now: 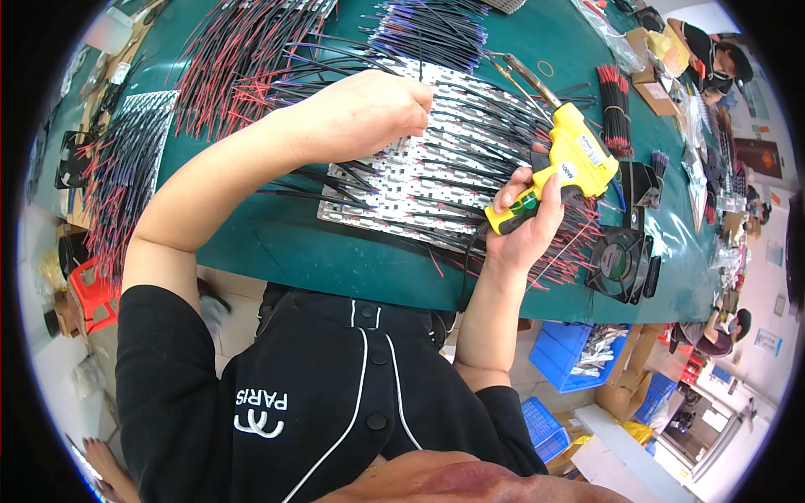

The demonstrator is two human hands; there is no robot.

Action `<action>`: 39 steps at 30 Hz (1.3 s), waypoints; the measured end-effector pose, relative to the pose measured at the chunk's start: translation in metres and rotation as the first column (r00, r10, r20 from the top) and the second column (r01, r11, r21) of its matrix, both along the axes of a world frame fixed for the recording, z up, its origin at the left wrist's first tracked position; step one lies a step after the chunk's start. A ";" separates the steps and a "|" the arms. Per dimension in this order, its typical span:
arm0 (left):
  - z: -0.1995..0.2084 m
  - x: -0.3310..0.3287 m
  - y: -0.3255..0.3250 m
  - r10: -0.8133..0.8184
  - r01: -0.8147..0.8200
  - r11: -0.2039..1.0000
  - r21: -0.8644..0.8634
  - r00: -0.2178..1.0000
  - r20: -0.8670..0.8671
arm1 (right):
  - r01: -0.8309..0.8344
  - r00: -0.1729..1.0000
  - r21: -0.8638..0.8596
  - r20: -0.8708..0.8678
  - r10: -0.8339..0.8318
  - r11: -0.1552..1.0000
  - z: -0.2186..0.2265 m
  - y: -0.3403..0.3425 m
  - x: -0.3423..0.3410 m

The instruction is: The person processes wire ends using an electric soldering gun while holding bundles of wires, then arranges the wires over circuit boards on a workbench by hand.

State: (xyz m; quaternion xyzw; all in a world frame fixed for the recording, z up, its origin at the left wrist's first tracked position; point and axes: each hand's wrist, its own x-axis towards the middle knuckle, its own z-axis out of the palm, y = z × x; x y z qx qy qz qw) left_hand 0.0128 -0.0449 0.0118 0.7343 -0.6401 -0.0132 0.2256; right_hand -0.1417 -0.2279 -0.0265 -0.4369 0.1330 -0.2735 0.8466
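Soldering gun (584, 155), yellow, sits raised in your right hand (532, 222), over the right part of the wired white panel (398, 183) that lies on the green table (243, 260). Your right forearm rises steeply from below, fingers and thumb wrapped around the gun's handle. Your left elbow swings out to the side, and that forearm slants up and inward, bringing your left hand (369, 113) across the panel with its knuckles bent and fingers curled close together; you cannot tell whether they pinch a wire. The gun's long axis runs diagonally, its metal tip (508, 59) pointing forward and to your left, well apart from your left fingers, while the handle angles back leftward.
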 end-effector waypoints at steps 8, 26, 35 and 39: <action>0.005 -0.008 0.006 0.205 -0.280 0.952 -0.123 0.883 -0.423 | 0.009 1.000 -0.026 0.001 -0.009 1.000 0.001 0.003 -0.001; 0.034 -0.065 0.008 -0.393 0.443 0.893 0.074 0.851 -0.349 | 0.035 0.999 -0.129 0.046 -0.029 0.991 0.009 0.009 0.003; 0.025 -0.080 0.013 -0.398 0.345 0.918 -0.198 0.803 -0.445 | 0.215 0.969 -0.190 -0.082 -0.234 0.958 0.028 0.011 -0.016; 0.024 -0.088 0.019 -0.185 -0.050 0.927 -0.370 0.799 -0.572 | 0.323 0.943 -0.177 -0.027 -0.332 0.930 0.037 0.004 -0.018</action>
